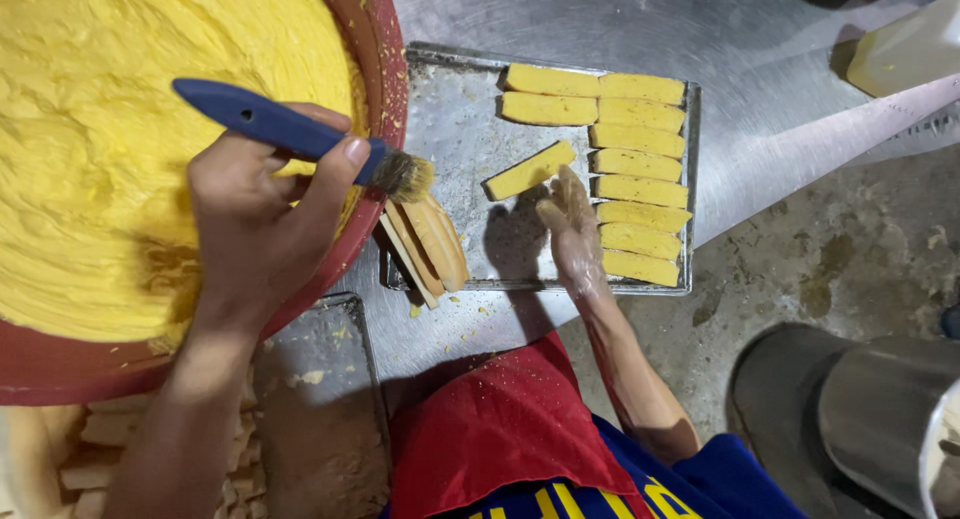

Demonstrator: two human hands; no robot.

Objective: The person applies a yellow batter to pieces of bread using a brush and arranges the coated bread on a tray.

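Right hand (572, 234) flat and empty on tray (455, 99), fingertips just below the loose bar (531, 170), which lies diagonally, left of the stacked column. Left hand (262, 214) grips brush (300, 137) over bowl (375, 49), bristles pointing right, farther off. Tray's left edge hidden under bowl.

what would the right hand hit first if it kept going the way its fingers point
Most likely the loose yellow bar lying askew on the metal tray; the right hand points straight up-image at it, fingertips nearly touching. Height above the tray is unclear.
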